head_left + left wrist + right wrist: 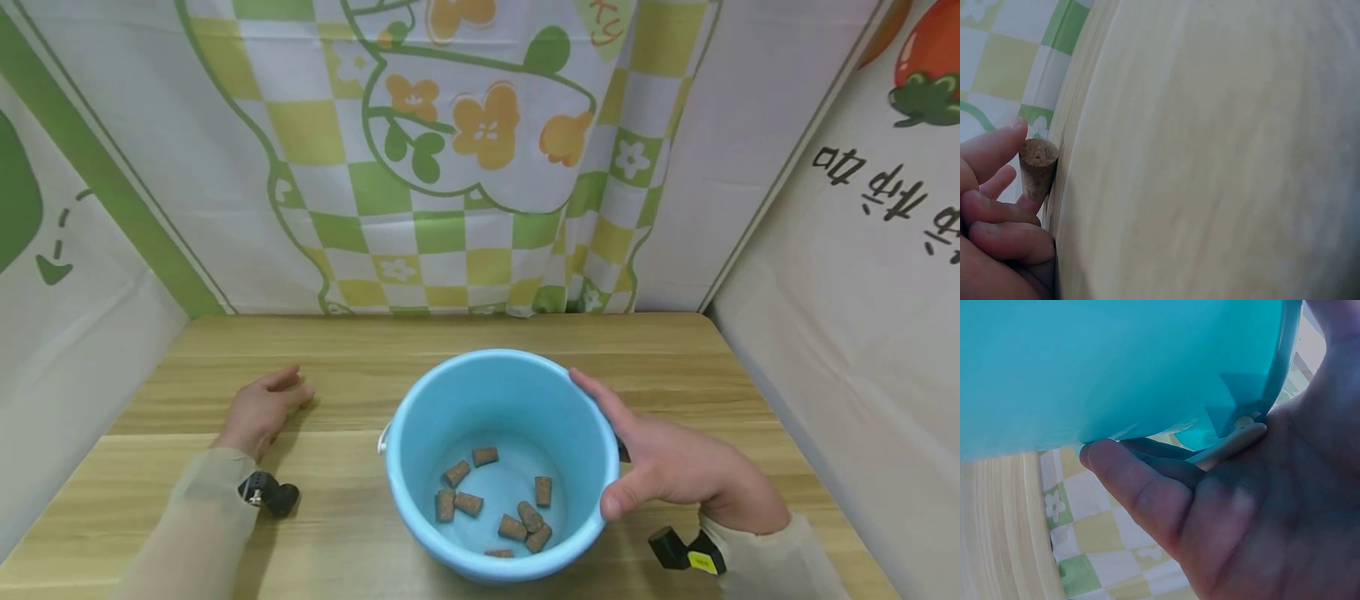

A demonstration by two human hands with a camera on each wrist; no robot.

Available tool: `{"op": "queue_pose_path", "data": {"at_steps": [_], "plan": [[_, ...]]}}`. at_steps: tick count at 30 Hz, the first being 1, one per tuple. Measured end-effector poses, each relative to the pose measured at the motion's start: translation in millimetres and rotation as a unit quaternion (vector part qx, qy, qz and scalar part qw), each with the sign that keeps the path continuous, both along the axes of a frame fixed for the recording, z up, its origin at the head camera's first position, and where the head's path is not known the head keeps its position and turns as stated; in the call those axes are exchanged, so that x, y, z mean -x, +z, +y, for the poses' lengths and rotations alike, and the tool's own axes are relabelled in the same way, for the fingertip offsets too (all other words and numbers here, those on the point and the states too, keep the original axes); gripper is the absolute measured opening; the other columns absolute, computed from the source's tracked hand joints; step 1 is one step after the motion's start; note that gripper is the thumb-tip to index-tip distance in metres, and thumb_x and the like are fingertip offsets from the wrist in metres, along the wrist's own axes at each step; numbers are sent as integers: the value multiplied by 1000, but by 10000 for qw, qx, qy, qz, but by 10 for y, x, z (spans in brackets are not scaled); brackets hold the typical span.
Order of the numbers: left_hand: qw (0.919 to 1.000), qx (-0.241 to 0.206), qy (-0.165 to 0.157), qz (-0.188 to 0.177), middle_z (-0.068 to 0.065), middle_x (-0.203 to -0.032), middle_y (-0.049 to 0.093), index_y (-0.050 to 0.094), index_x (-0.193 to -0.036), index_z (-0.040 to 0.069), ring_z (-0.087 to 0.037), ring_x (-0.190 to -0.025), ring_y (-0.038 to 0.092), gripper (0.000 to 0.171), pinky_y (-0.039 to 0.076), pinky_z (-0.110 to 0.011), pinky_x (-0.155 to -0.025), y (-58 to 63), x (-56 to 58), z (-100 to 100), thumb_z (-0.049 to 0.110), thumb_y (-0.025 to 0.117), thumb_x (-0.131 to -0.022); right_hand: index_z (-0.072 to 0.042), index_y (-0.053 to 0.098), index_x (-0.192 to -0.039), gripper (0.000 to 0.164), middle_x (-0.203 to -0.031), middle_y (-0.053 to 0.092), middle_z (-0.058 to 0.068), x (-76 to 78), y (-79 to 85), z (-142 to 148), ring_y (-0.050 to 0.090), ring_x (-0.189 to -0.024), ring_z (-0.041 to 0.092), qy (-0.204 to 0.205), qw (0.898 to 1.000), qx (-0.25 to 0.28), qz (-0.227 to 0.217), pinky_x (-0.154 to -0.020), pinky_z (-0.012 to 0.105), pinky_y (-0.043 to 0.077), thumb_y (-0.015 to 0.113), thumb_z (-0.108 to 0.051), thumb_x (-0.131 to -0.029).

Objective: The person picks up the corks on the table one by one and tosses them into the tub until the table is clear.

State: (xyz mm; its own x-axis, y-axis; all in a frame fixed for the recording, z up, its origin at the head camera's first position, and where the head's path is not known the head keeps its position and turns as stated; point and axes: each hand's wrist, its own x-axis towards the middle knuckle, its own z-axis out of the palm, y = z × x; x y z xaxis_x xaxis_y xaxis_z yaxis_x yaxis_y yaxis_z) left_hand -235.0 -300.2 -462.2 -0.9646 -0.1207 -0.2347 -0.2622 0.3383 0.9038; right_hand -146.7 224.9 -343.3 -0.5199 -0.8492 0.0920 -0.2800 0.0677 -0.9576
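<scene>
A light-blue bucket (501,367) stands on the wooden table (337,467), with several brown cork stoppers (512,527) scattered over its bottom. My right hand (675,458) grips the bucket's right side, thumb near the rim and fingers along the outer wall. In the right wrist view, the fingers (1141,487) reach under the wall beside the white handle (1229,447). Left of the bucket, my left hand (262,408) is low over the table. The left wrist view shows a cork stopper (1038,165) held between its thumb and fingers, close to the tabletop; the head view hides this cork.
A curtain (420,233) with checks and flowers hangs behind the table's far edge. White printed walls flank the table, a tomato picture (930,67) on the right one. Each wrist carries a small black camera, one (270,493) left and one (686,550) right.
</scene>
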Motion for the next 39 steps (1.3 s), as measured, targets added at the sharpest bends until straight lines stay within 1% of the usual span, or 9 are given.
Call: {"op": "queue_pose_path", "data": {"at_steps": [4, 8, 12, 17, 26, 29, 32, 35, 39], "plan": [[10000, 17, -5, 57, -10, -160, 28, 32, -156, 10, -34, -145, 22, 74, 24, -50, -113, 12, 10, 43, 32, 69, -96, -30, -13, -158, 121, -151, 28, 28, -2, 2, 10, 42, -126, 51, -54, 10000, -47, 43, -101, 47, 43, 83, -33, -84], [9999, 146, -76, 30, -14, -159, 29, 34, -155, 8, -37, -144, 22, 72, 25, -51, -112, 33, -25, 56, 32, 69, -97, -28, -14, -158, 122, -151, 30, 27, -8, 3, 13, 44, -125, 50, -92, 9999, -93, 34, -101, 46, 43, 83, -33, -84], [9992, 403, -80, -4, -16, -155, 36, 42, -152, 7, -38, -137, 34, 66, 42, -46, -98, 56, -95, 58, 31, 69, -96, -28, -13, -158, 122, -151, 30, 27, -13, 4, 5, 45, -124, 50, -98, 9999, -95, -15, -100, 46, 44, 83, -32, -84], [9977, 657, -116, 85, -20, -150, 42, 49, -146, 2, -40, -140, 30, 59, 26, -54, -109, 45, -133, 73, 27, 69, -96, -28, -14, -158, 122, -150, 31, 27, -13, 8, 9, 45, -124, 49, -122, 9998, -126, -10, -99, 45, 45, 83, -33, -84], [9932, 1137, -233, 50, -25, -152, 37, 50, -145, 1, -47, -142, 21, 58, 19, -58, -112, 74, -172, 65, 37, 60, -101, -27, -13, -158, 121, -151, 29, 28, -7, 8, -6, 43, -125, 51, -14, 10000, 16, 34, -100, 49, 44, 83, -34, -84], [9915, 1275, -277, 2, -25, -152, 36, 51, -145, 3, -46, -139, 28, 60, 29, -56, -106, 70, -181, 45, 42, 58, -101, -27, -12, -158, 121, -151, 29, 27, -6, 5, -5, 43, -125, 51, -36, 10000, -3, 50, -100, 48, 44, 83, -35, -84], [9972, 697, -206, -179, -20, -150, 42, 49, -147, 4, -26, -96, 60, 61, 48, -38, -79, 55, -182, 6, 43, 60, -100, -28, -13, -158, 121, -151, 31, 27, -8, 0, -2, 45, -124, 49, -74, 9999, -62, 35, -100, 47, 44, 83, -35, -84], [9975, -496, -83, -487, -10, -148, 46, 43, -150, 6, -7, -53, 42, 65, 40, -25, -54, 59, -178, -34, 41, 62, -99, -27, -13, -158, 121, -150, 31, 27, -8, -3, 1, 45, -124, 49, -84, 9999, -88, 22, -99, 47, 45, 83, -35, -84], [9858, -1511, -47, -731, -8, -152, 36, 36, -153, 8, -3, -45, 36, 70, 36, -22, -48, 120, -170, -44, 41, 63, -98, -27, -13, -158, 121, -150, 30, 27, -4, -8, 6, 45, -124, 49, -73, 10000, -42, -21, -99, 48, 45, 83, -33, -84]]}}
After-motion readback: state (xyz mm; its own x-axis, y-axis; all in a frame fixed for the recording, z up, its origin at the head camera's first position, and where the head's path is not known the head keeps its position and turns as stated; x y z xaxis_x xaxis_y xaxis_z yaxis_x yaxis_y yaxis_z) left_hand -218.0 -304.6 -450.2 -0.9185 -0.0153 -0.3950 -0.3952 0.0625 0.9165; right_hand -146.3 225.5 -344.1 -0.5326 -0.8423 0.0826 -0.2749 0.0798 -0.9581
